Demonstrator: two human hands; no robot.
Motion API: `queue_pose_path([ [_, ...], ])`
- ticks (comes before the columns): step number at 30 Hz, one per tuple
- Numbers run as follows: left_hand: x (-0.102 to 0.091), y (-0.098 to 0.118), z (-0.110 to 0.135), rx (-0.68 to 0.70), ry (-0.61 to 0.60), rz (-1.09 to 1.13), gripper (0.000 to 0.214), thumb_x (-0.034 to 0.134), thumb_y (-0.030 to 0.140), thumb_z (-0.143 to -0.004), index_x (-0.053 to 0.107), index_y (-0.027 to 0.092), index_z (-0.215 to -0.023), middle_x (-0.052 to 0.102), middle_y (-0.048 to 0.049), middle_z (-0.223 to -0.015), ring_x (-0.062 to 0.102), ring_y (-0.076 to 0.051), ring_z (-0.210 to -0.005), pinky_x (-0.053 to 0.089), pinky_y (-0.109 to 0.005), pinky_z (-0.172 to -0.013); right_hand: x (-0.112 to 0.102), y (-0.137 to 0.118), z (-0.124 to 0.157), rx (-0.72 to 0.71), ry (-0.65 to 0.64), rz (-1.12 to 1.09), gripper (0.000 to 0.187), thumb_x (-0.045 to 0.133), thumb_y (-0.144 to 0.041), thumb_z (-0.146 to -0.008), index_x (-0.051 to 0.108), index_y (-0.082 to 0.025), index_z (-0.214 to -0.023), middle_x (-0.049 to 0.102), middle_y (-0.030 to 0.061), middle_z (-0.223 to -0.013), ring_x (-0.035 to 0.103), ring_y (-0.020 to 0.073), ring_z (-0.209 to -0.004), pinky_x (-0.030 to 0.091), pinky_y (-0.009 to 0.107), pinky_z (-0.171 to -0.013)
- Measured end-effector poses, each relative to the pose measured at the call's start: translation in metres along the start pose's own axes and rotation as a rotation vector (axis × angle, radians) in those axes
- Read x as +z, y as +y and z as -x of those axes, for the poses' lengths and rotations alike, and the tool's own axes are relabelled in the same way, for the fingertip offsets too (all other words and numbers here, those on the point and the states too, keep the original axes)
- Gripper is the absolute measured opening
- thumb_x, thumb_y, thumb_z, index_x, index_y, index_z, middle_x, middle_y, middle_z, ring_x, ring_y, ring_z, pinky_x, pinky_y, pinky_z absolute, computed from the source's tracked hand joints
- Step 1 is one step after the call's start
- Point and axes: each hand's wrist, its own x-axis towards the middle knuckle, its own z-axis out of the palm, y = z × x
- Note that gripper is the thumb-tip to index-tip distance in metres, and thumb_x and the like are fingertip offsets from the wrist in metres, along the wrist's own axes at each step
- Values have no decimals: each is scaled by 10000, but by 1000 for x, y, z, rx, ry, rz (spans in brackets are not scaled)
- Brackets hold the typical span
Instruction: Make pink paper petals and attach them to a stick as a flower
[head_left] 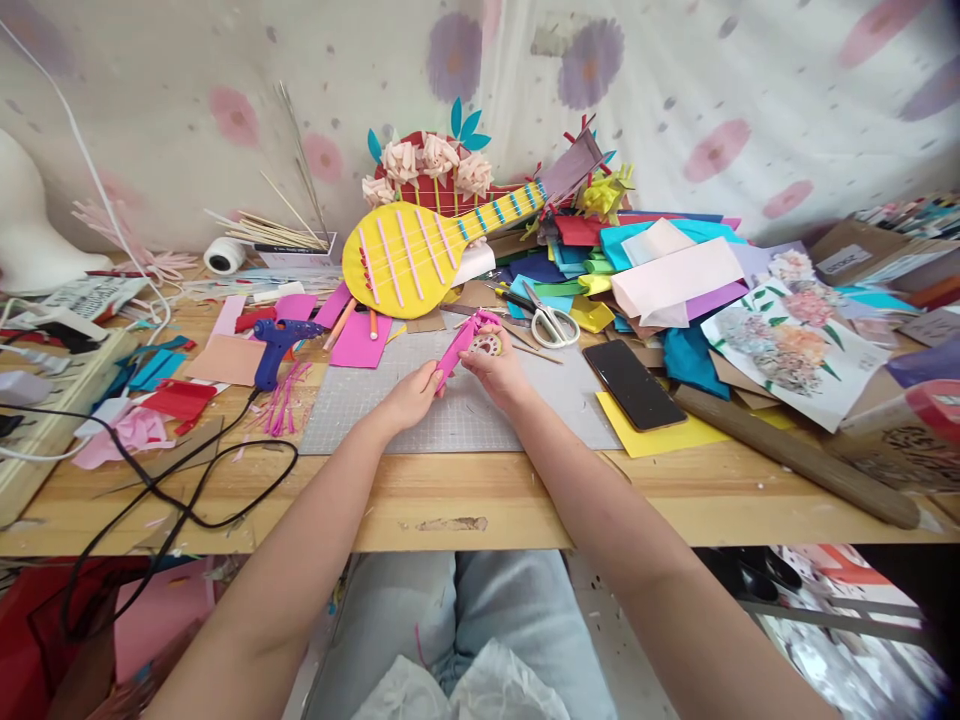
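Over the grey cutting mat (352,410), both hands meet around a piece of magenta crepe-like paper (453,356). My left hand (411,398) is closed, pinching the lower end of this paper. My right hand (501,368) is closed around a small pale rounded thing with a paw print (486,344), pressed near the paper's upper end. Its exact kind is unclear, and the fingers partly hide it. White-handled scissors (555,322) lie just beyond my right hand. A flat magenta sheet (361,340) lies at the mat's far left edge.
A yellow paper lute (405,258) leans at the back. A blue glue gun (279,350) stands left, its black cable (195,500) looping over the table's edge. Right of the mat are a phone (632,384), a brown rod (795,455) and piled coloured paper (675,280).
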Motion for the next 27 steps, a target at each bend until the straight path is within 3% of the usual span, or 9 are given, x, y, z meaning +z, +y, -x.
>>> queue_pose_path([
  [9,-2,14,6,43,-31,-400,242,292,332,-899,473,196,-815,512,6,-671,457,-129,-616,337,-268,-632,4,-8,3,54,21,-203,534,763,-225,-469,376,-264,-835,537,-76,-761,535,93,-663,472,264,-642],
  [12,-2,18,7,32,-38,-426,276,284,357,-898,496,192,-836,558,-5,-714,489,-132,-629,358,-275,-647,5,-11,4,60,22,-248,531,766,-199,-466,380,-261,-826,524,-85,-732,527,87,-648,460,257,-640],
  [15,-1,14,5,8,-20,-315,304,329,416,-879,532,192,-913,629,-21,-808,541,-130,-629,395,-277,-651,5,-11,4,36,24,-233,547,772,-204,-465,376,-265,-836,527,-78,-750,524,91,-654,457,257,-635],
  [19,1,10,1,25,102,-44,371,472,491,-800,572,189,-992,672,-51,-910,621,-170,-804,444,-280,-728,7,-9,4,0,3,-135,566,774,-230,-477,368,-268,-871,524,-60,-775,521,104,-660,461,271,-641],
  [23,4,15,0,-4,115,112,427,513,542,-753,605,158,-915,689,-67,-812,643,-199,-802,463,-301,-729,10,-6,6,-54,-16,-55,540,750,-247,-522,357,-261,-892,518,-45,-817,519,100,-674,457,272,-666],
  [27,9,15,-2,-48,89,172,389,536,514,-745,587,154,-885,674,-47,-738,642,-169,-666,463,-281,-644,12,-5,7,-98,-31,2,522,721,-263,-560,336,-263,-912,500,-41,-841,514,97,-675,453,273,-666],
])
